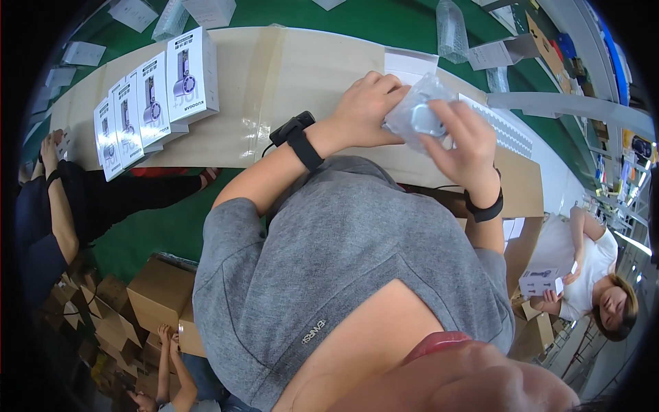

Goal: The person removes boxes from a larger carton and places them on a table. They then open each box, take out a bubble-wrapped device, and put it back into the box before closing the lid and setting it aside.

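Over the table's far edge, right of centre, a clear plastic bag [412, 123] wraps a pale, rounded object whose kind I cannot make out. My right hand [468, 137] pinches this wrapped object from the right, thumb below and fingers on top. From the left, my left hand [371, 110] curls against the bag, its fingertips partly hidden behind the plastic. Just beyond the hands lies a white box flap [410, 63]. Both wrists wear black bands.
White printed boxes [192, 75] stand in an overlapping row on the cardboard-covered table [237, 103] at left. A black device [292, 127] lies beside my left wrist. A white ridged strip [504, 130] and an open carton [522, 182] are at right. Other people work nearby.
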